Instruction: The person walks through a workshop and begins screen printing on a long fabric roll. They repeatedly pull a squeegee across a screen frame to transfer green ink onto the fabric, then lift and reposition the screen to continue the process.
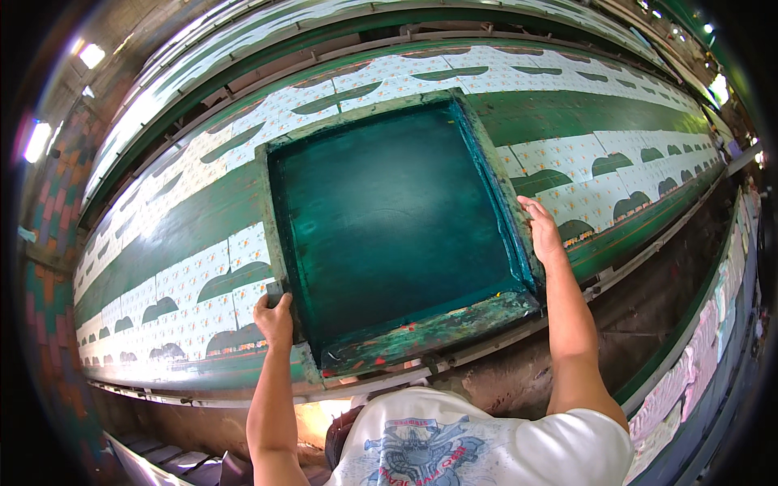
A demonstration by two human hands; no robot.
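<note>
A large screen-printing frame [429,332] lies tilted across the long green table, its mesh [389,211] dark teal and its wooden sides smeared with paint. My left hand [274,321] is closed on the frame's left side near the front corner, by a small dark block on the edge. Along the opposite side, my right hand [543,230] grips the outer edge with bent fingers; part of its hold is hidden. White fabric pieces [575,154] with small orange motifs and curved cut-outs lie flat on both sides of the frame.
The green table [194,206] stretches far left and right, with a rail [243,402] along its near edge. Another table [243,32] with similar pieces runs behind it. Pink and white cloth [677,381] hangs at the lower right. A patterned brick wall [53,267] stands at left.
</note>
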